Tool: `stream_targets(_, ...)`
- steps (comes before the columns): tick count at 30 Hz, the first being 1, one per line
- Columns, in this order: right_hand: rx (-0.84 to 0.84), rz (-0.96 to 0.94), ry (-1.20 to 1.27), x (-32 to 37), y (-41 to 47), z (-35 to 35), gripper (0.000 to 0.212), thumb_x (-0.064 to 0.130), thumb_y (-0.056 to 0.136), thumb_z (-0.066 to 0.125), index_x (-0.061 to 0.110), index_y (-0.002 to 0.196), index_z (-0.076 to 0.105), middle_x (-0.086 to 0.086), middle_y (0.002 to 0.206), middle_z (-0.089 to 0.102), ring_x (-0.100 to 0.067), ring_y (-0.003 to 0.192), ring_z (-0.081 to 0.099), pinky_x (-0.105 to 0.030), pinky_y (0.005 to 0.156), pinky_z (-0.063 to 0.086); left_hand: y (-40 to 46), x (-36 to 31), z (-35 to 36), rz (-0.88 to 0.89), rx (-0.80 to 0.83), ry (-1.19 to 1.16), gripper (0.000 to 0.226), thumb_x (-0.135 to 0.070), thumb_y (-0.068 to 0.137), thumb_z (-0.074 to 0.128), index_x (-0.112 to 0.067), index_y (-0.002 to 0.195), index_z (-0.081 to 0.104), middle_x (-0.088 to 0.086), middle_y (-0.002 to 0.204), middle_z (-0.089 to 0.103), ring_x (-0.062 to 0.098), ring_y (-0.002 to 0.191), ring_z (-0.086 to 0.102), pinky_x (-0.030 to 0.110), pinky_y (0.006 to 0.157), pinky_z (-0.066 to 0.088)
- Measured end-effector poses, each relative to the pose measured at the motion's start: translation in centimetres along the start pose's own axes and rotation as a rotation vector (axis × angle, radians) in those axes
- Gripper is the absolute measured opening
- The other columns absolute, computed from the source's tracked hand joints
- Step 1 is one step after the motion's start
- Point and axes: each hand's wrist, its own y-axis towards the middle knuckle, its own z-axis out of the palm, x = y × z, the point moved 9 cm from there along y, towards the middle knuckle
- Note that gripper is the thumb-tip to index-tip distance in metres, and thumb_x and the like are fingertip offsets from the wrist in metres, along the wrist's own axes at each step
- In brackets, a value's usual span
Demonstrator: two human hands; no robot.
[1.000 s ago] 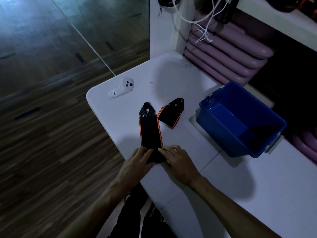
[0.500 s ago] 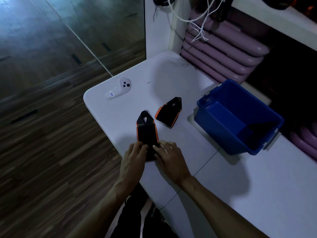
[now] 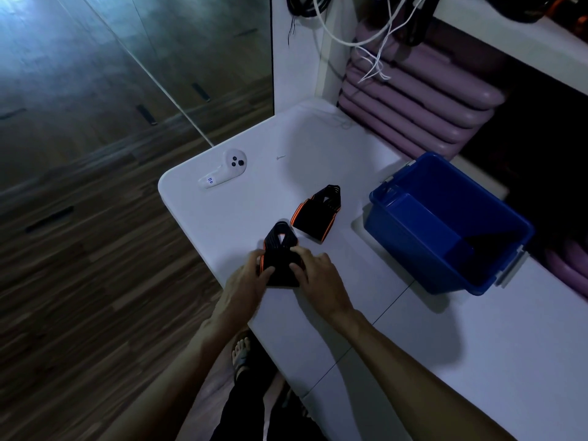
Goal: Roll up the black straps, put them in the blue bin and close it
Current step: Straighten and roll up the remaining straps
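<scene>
A black strap with orange edges (image 3: 280, 251) lies near the front edge of the white table (image 3: 429, 345), mostly rolled up, with only its looped end sticking out. My left hand (image 3: 246, 281) grips the roll from the left and my right hand (image 3: 316, 278) from the right. A second black strap (image 3: 313, 214), folded short, rests just beyond, apart from both hands. The open blue bin (image 3: 423, 249) stands to the right with its lid (image 3: 423, 221) lying inside it.
A white handheld controller (image 3: 224, 170) lies at the table's far left corner, a small screw (image 3: 280, 157) nearby. Purple mats (image 3: 413, 103) are stacked behind the table under a shelf with dangling white cords (image 3: 375, 43). Wooden floor is to the left.
Both hands have rolled the near strap away from me, so the flat length has shrunk to a short roll close to the second strap.
</scene>
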Motion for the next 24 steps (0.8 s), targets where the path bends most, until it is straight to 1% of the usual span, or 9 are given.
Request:
stream_targets(5, -0.118, 0.165, -0.085, -0.6, 1.0, 0.2, 0.024, 0.038, 0.100, 0.047, 0.020, 0.108, 0.060, -0.006, 0.106, 0.058, -0.025, 0.094, 0.050, -0.039, 0.071, 0.051, 1.3, -0.4, -0.2, -0.168, -0.160, 0.029, 0.033, -0.034, 0.096, 0.046, -0.008, 0.116, 0.047, 0.013, 0.107, 0.059, 0.029, 0.090, 0.058, 0.033, 0.069, 0.042)
stream_targets(9, -0.052, 0.231, -0.022, -1.4, 0.2, 1.0, 0.030, 0.038, 0.101, 0.043, 0.021, 0.119, 0.059, -0.009, 0.110, 0.058, -0.026, 0.099, 0.052, -0.039, 0.077, 0.052, 1.6, 0.8, 0.4, -0.417, -0.121, -0.054, 0.042, -0.036, 0.092, 0.053, -0.002, 0.115, 0.052, 0.016, 0.105, 0.062, 0.032, 0.097, 0.059, 0.038, 0.078, 0.046)
stream_targets(11, -0.043, 0.276, 0.041, -1.9, -0.6, 1.5, 0.031, 0.037, 0.101, 0.042, 0.021, 0.124, 0.056, -0.009, 0.110, 0.057, -0.025, 0.100, 0.053, -0.038, 0.080, 0.052, 1.6, 1.8, 1.1, -0.539, -0.062, -0.152, 0.038, -0.040, 0.087, 0.059, -0.003, 0.094, 0.056, 0.012, 0.087, 0.061, 0.030, 0.085, 0.059, 0.042, 0.077, 0.051)
stream_targets(13, -0.058, 0.321, 0.101, -2.3, -1.4, 1.9, 0.030, 0.035, 0.102, 0.042, 0.022, 0.126, 0.054, -0.008, 0.108, 0.059, -0.023, 0.100, 0.054, -0.037, 0.081, 0.052, 1.8, 2.7, 2.0, -0.619, 0.014, -0.258, 0.048, -0.045, 0.081, 0.066, 0.003, 0.078, 0.062, 0.015, 0.079, 0.067, 0.029, 0.075, 0.064, 0.044, 0.072, 0.055)
stream_targets(16, -0.105, 0.388, 0.192, -2.7, -2.1, 1.6, 0.027, 0.035, 0.101, 0.042, 0.025, 0.124, 0.053, -0.003, 0.106, 0.059, -0.017, 0.098, 0.056, -0.034, 0.081, 0.053, 2.1, 2.8, 2.6, -0.695, 0.121, -0.407, 0.047, -0.044, 0.073, 0.076, 0.002, 0.070, 0.065, 0.015, 0.069, 0.067, 0.025, 0.058, 0.063, 0.032, 0.051, 0.052)
stream_targets(18, -0.127, 0.427, 0.256, -3.1, -2.5, 1.4, 0.027, 0.034, 0.101, 0.044, 0.024, 0.125, 0.054, 0.001, 0.107, 0.060, -0.012, 0.098, 0.056, -0.028, 0.082, 0.051, 2.2, 2.2, 2.7, -0.700, 0.200, -0.431, 0.043, -0.040, 0.072, 0.078, 0.001, 0.070, 0.063, 0.016, 0.069, 0.065, 0.022, 0.053, 0.059, 0.025, 0.045, 0.046)
stream_targets(21, -0.142, 0.481, 0.375, -3.4, -3.5, 1.7, 0.030, 0.038, 0.100, 0.048, 0.023, 0.124, 0.055, 0.005, 0.110, 0.063, -0.009, 0.099, 0.059, -0.021, 0.079, 0.046, 2.9, -0.4, 2.6, -0.537, 0.273, -0.503, 0.028, -0.016, 0.080, 0.073, 0.001, 0.066, 0.056, 0.014, 0.065, 0.057, 0.008, 0.041, 0.057, 0.014, 0.037, 0.041)
stream_targets(22, -0.134, 0.514, 0.402, -3.6, -3.8, 1.9, 0.032, 0.040, 0.099, 0.049, 0.022, 0.125, 0.055, 0.004, 0.112, 0.064, -0.010, 0.099, 0.060, -0.017, 0.077, 0.045, 3.1, -1.4, 2.5, -0.471, 0.297, -0.521, 0.020, -0.007, 0.081, 0.070, 0.003, 0.071, 0.055, 0.011, 0.064, 0.054, 0.006, 0.043, 0.057, 0.011, 0.035, 0.040)
stream_targets(24, -0.124, 0.595, 0.449, -3.9, -4.4, 1.7, 0.040, 0.038, 0.098, 0.053, 0.020, 0.133, 0.051, 0.006, 0.121, 0.061, -0.009, 0.104, 0.059, -0.007, 0.076, 0.042, 3.5, -3.1, 2.1, -0.341, 0.374, -0.544, 0.015, 0.001, 0.082, 0.066, 0.005, 0.090, 0.054, 0.010, 0.072, 0.057, 0.016, 0.058, 0.061, 0.012, 0.039, 0.045)
